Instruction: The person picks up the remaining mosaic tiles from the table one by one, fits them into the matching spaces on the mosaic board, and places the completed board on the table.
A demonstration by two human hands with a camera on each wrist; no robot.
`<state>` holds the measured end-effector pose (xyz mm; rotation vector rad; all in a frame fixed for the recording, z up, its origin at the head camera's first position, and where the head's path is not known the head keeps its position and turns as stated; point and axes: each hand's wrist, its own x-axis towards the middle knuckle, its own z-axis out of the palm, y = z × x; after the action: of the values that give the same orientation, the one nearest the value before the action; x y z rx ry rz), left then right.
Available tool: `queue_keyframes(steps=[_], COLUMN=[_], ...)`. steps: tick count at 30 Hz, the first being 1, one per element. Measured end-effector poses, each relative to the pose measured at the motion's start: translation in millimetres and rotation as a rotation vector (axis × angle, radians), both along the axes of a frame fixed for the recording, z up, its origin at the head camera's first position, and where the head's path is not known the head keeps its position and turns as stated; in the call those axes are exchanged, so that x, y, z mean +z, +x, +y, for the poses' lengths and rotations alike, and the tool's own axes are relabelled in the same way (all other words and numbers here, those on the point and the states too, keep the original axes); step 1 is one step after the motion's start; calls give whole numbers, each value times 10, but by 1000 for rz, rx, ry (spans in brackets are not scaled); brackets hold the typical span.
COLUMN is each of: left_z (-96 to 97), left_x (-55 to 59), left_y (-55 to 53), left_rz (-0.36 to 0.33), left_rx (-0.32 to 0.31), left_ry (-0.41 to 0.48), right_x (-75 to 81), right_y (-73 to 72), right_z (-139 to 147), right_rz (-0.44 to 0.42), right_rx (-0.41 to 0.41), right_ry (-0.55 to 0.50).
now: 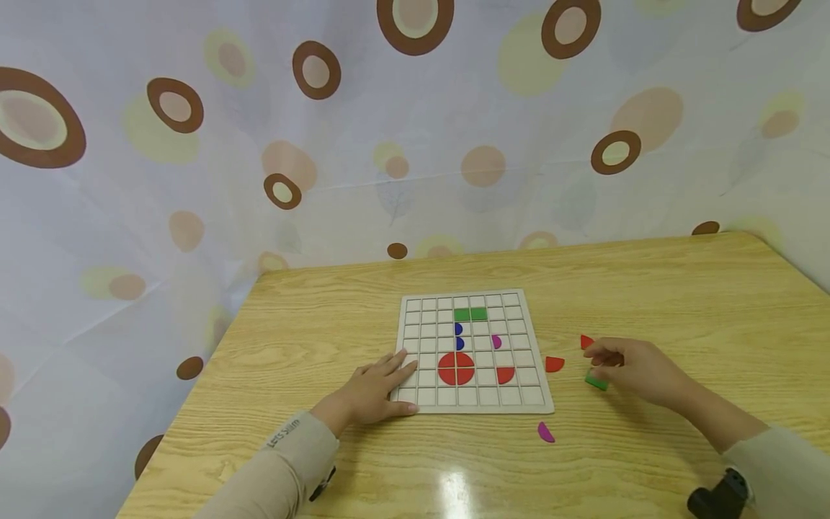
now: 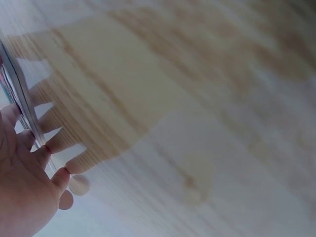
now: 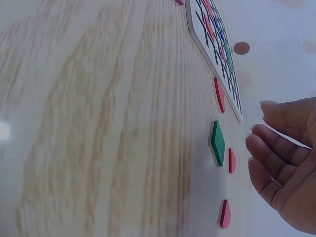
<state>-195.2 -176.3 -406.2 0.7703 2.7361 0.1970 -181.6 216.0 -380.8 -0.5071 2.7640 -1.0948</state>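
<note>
Head view shows a white board [image 1: 484, 358] with little boxes on it, lying on the wooden tabletop [image 1: 305, 324]. From where I stand, the person's left hand [image 1: 378, 389] lies spread out on the near left corner of the board, fingers apart, not gripping. Their right hand [image 1: 638, 371] is just above a green piece [image 1: 596, 382], off the board's right side. Its fingers are softly bent, with a gap to the thumb, and it holds nothing. The right wrist view shows that green piece lying on the tabletop, apart from the fingertips.

Near it is a red piece [image 1: 586, 342], and another red piece [image 1: 555, 364] sits between it and the board. A pinkish-red piece [image 3: 225, 214] lies there too. One purple piece [image 1: 546, 432] rests just off the board's near edge.

On the board, two green squares [image 1: 470, 314] sit side by side near the far edge. Two blue half-rounds [image 1: 459, 336] come next. Below them, four red quarters [image 1: 456, 368] make a circle. To the right are a purple half-round [image 1: 496, 342] and a red quarter [image 1: 505, 375]. Behind the tabletop hangs a spotty cloth [image 1: 389, 144].
</note>
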Motion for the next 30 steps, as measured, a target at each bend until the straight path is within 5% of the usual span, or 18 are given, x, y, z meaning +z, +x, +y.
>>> queue_keyframes(steps=[11,30], left_z=[2,13], left_x=[4,42], left_y=[-5,18], left_rz=[-5,-15], left_rx=[2,7], left_ry=[-3,8], right_x=[-78,-183], right_y=[-41,-110], right_z=[262,544], right_rz=[-8,-48], right_rx=[-81,-107], right_ry=[52,92])
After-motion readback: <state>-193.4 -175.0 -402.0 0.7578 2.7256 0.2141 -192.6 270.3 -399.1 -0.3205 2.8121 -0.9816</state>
